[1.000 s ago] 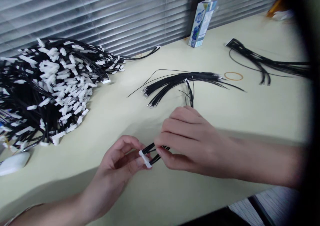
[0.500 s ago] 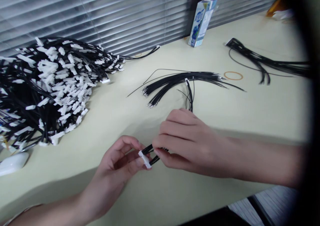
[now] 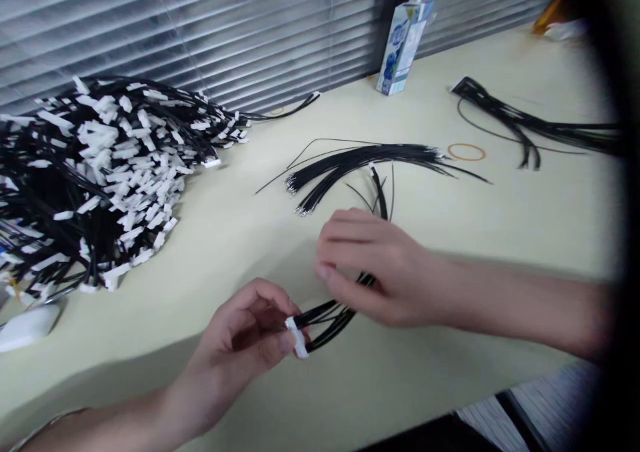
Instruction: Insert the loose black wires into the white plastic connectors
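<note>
White narrow plastic connector (image 3: 299, 339), on the near side, is pinched by the left hand (image 3: 240, 351), seemingly to steady its thin black wires (image 3: 330, 334) beneath the curled right hand (image 3: 383, 265), whose grip is unclear.

Your left hand (image 3: 243, 352) can pass over the desk (image 3: 240, 239) between the cable pile (image 3: 115, 185) and the loose wires (image 3: 345, 162). The pile blocks the far left, and the blinds (image 3: 260, 32) close off the back. Your right hand (image 3: 377, 265) has room toward the black bundle (image 3: 545, 129); the carton (image 3: 400, 49) stands beyond the wires.
</note>
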`<state>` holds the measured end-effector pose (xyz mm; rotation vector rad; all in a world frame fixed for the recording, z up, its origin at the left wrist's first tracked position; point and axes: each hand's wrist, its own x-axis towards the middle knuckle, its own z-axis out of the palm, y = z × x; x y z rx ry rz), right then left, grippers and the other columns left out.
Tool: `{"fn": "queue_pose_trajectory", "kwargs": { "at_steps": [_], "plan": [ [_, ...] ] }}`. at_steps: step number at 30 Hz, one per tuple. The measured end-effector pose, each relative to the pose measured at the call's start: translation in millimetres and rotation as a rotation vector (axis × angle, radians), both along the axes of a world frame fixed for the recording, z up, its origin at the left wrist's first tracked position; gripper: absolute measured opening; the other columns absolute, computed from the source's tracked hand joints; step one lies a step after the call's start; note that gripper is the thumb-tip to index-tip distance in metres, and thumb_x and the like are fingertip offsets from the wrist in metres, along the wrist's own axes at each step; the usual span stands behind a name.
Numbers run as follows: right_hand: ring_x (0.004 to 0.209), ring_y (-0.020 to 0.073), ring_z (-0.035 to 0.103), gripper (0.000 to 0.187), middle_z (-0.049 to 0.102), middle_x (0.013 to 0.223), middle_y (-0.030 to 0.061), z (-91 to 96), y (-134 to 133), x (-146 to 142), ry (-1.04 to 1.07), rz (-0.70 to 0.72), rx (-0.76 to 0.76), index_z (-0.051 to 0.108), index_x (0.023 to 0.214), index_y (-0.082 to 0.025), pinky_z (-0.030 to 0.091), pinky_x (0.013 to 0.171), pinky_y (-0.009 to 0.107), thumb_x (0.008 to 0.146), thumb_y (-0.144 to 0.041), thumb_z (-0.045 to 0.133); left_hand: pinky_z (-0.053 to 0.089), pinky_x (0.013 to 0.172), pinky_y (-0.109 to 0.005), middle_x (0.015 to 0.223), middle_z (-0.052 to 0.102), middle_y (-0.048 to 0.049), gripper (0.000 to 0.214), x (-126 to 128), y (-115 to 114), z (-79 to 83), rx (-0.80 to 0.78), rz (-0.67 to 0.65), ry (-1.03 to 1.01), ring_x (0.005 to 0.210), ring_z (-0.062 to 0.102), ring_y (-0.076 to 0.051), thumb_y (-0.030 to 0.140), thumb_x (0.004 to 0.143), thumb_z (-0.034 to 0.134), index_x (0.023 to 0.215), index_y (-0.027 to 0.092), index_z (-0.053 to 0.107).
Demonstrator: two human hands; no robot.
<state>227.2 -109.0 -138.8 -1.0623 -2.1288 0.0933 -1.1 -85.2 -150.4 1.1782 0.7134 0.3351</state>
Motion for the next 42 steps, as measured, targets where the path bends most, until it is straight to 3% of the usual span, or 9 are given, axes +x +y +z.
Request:
{"fn": "queue_pose_trajectory", "kwargs": {
  "at_steps": [7,13,18,25,29,32,34,39,42],
  "plan": [
    [0.104,0.0265,0.055,0.030,0.061,0.114,0.0123,-24.8,44.6,57.6,-0.354,-0.413,-0.034,0.061,0.113,-0.013,0.042,0.085,0.039,0.089,-0.021,0.046,0.042,0.077,-0.024,0.084,0.063,0.0012,0.012,-0.2,1.2,1.7,-0.041,-0.010,0.004,0.082,0.059,-0.011,0.018,0.086,0.060,0.096,0.022,0.055],
    [0.104,0.0196,0.058,0.026,0.063,0.115,0.0033,-33.9,56.7,70.1,-0.371,-0.254,-0.065,0.065,0.106,-0.020,0.043,0.087,0.032,0.095,-0.026,0.042,0.043,0.078,-0.023,0.079,0.062,0.0019,0.010,4.2,0.1,5.2,-0.059,0.022,0.005,0.079,0.058,-0.010,0.018,0.085,0.062,0.093,0.021,0.056],
    [0.092,0.0189,0.057,0.021,0.065,0.097,0.0061,-28.5,56.9,69.7,-0.456,-0.177,-0.001,0.062,0.094,-0.016,0.043,0.078,0.030,0.095,-0.025,0.043,0.043,0.077,-0.022,0.082,0.064,0.0016,0.010,6.1,1.1,5.5,-0.073,0.016,-0.010,0.081,0.058,-0.010,0.018,0.085,0.061,0.093,0.022,0.056],
    [0.099,0.0214,0.052,0.018,0.061,0.106,0.0088,-27.3,61.6,69.4,-0.706,-0.110,0.122,0.056,0.098,-0.014,0.039,0.080,0.033,0.093,-0.011,0.039,0.042,0.081,-0.023,0.083,0.064,0.0016,0.010,4.9,1.5,4.4,-0.058,0.012,0.001,0.084,0.058,-0.010,0.017,0.087,0.059,0.095,0.023,0.056],
    [0.087,0.0194,0.056,0.017,0.063,0.095,0.0091,-22.7,56.4,58.9,-0.447,-0.220,0.143,0.055,0.094,-0.013,0.041,0.074,0.032,0.094,-0.017,0.038,0.044,0.079,-0.021,0.085,0.063,0.0017,0.011,4.6,0.9,5.5,-0.075,0.040,-0.009,0.086,0.058,-0.010,0.016,0.086,0.060,0.094,0.023,0.057],
    [0.065,0.0116,0.055,0.013,0.063,0.078,0.0017,-8.5,41.6,45.5,0.002,-0.294,-0.020,0.055,0.094,-0.015,0.040,0.059,0.024,0.093,-0.021,0.044,0.045,0.079,-0.020,0.091,0.060,0.0023,0.014,5.7,0.5,6.5,-0.091,0.077,-0.035,0.088,0.058,-0.010,0.014,0.085,0.061,0.094,0.024,0.058],
    [0.060,0.0082,0.054,0.009,0.063,0.073,-0.0022,2.2,29.0,35.1,0.182,-0.221,-0.111,0.059,0.091,-0.017,0.040,0.056,0.021,0.091,-0.022,0.051,0.046,0.078,-0.019,0.094,0.058,0.0026,0.015,6.5,0.5,6.9,-0.094,0.099,-0.047,0.089,0.058,-0.010,0.013,0.085,0.061,0.094,0.024,0.058],
    [0.073,0.0065,0.058,0.007,0.065,0.084,-0.0012,11.4,1.8,11.5,0.186,0.117,-0.154,0.065,0.088,-0.017,0.044,0.066,0.016,0.087,-0.019,0.058,0.047,0.078,-0.018,0.097,0.059,0.0017,0.015,6.6,1.0,6.5,-0.115,0.131,-0.074,0.091,0.058,-0.011,0.012,0.086,0.059,0.095,0.024,0.057],
    [0.078,0.0086,0.056,0.014,0.063,0.085,0.0025,9.6,-8.2,3.4,0.084,0.173,-0.080,0.065,0.089,-0.015,0.045,0.072,0.019,0.091,-0.017,0.051,0.047,0.077,-0.019,0.094,0.060,0.0006,0.015,6.1,1.5,5.4,-0.115,0.113,-0.115,0.086,0.058,-0.010,0.013,0.086,0.058,0.096,0.024,0.056]
  ]
}}
